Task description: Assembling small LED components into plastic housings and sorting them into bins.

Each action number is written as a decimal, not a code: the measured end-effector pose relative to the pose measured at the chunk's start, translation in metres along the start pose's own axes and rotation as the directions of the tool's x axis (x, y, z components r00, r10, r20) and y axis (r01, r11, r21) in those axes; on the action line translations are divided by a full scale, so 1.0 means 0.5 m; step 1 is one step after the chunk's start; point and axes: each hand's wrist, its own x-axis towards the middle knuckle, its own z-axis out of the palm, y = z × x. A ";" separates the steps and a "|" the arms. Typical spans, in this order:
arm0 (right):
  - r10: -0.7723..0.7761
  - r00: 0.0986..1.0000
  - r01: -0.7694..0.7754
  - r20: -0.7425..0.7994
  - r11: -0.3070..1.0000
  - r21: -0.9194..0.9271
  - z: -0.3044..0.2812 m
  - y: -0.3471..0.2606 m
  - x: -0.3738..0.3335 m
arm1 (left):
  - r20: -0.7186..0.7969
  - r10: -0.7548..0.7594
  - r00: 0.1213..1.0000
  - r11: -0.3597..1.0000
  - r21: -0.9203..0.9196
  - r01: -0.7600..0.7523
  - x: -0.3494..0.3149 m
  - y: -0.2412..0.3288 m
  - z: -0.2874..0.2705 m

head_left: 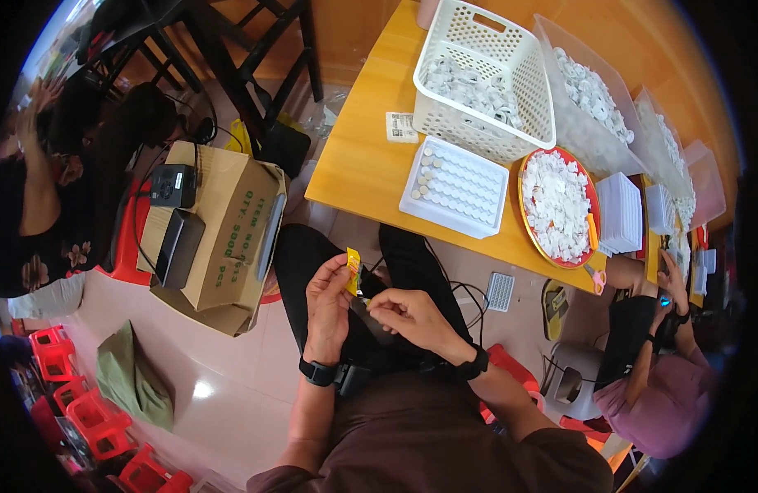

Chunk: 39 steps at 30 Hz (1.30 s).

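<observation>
Over my lap, my left hand (325, 306) pinches a small yellow packet (353, 271) between thumb and fingers, with the packet standing up above the fingertips. Close beside it on the right, my right hand (416, 320) is closed in a pinch. Something tiny and yellowish shows at its fingertips, too small to make out. Ahead on the table sits a white compartment tray (469, 193), with several round tan discs in its left part.
The wooden table (354, 177) bears a white basket (478, 135), a red-rimmed dish (524, 209) of small white pieces, stacked trays (620, 214) and scissors (595, 278). At left stands a cardboard box (223, 238) with black devices. Red stools (99, 423) stand lower left. People sit on both sides.
</observation>
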 end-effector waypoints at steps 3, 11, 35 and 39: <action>0.091 0.991 -0.070 -0.095 0.976 0.204 0.001 0.038 0.012 | 0.028 -0.009 1.000 0.995 0.102 0.006 -0.006 -0.008 0.011; 0.047 0.980 0.014 -0.194 0.953 0.301 -0.009 0.040 0.037 | 0.200 -0.005 0.980 0.905 0.417 -0.081 -0.006 -0.046 -0.001; -0.124 0.962 0.106 -0.242 0.991 -0.083 0.053 0.047 0.044 | 0.225 -0.237 0.945 0.971 0.072 0.226 -0.004 -0.031 -0.053; -0.233 0.960 0.202 -0.156 0.960 -0.196 0.078 0.016 0.038 | 0.230 -0.147 0.962 0.989 0.038 0.142 -0.002 -0.035 -0.075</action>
